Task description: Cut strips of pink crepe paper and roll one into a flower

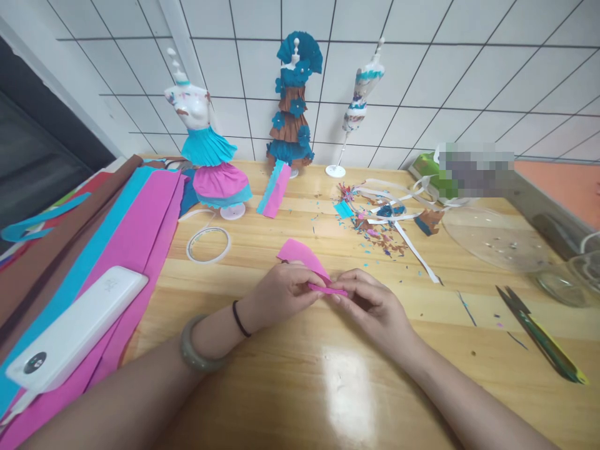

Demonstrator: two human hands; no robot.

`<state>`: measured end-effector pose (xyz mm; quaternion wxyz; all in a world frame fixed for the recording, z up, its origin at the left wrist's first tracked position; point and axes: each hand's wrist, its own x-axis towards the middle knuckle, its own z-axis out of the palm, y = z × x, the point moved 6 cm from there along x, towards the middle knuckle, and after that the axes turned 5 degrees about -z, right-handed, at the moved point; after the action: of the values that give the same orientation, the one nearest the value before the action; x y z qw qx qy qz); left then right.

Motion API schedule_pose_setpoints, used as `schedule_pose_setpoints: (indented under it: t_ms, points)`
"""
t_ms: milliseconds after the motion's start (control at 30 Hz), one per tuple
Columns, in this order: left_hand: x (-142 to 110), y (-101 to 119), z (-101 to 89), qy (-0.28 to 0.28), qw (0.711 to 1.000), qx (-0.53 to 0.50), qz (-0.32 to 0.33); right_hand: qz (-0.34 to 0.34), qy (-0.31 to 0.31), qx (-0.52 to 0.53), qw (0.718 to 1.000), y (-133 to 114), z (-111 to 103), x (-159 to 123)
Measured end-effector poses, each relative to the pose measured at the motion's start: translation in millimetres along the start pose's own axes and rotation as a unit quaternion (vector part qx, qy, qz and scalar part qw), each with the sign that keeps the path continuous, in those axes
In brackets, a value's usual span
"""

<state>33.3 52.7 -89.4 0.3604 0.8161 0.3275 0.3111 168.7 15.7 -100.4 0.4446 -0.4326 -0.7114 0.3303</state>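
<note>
A strip of pink crepe paper [304,255] is pinched between my two hands above the wooden table. My left hand [288,287] grips it from the left, fingers closed on its narrow folded end. From the right, my right hand [370,300] pinches the same end between thumb and fingers. The free part of the strip spreads up and away behind my left fingers. Beyond lies a pink and blue paper piece [275,189], near a small mannequin in a blue and pink paper skirt [220,184].
Two more mannequins, one in a teal and brown dress [295,119] and one bare [359,94], stand at the back. A tape roll [209,244], paper scraps [379,231] and scissors [539,334] lie around. Left are paper sheets [140,206] under a white power bank [79,325].
</note>
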Motion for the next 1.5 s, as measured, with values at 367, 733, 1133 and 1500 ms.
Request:
schedule_pose_setpoints:
  t_ms: [367, 733, 1133, 1500]
  points:
    - [-1.1, -11.2, -0.1, 0.001, 0.981, -0.145, -0.128, 0.064, 0.039, 0.064, 0.995, -0.2, -4.0, -3.5]
    - [-1.5, -16.7, 4.8, -0.014, 0.954, -0.252, -0.164, 0.109, 0.039, 0.063, 0.991, 6.1, -2.2, -6.9]
    - [-2.7, -27.0, 6.5, -0.018, 0.931, -0.324, -0.166, 0.099, 0.052, 0.092, 0.989, 0.7, -8.5, -0.3]
    - [-1.3, -20.8, 1.3, -0.012, 0.944, -0.295, -0.149, 0.149, 0.021, 0.112, 0.982, 6.8, -8.2, -2.4]
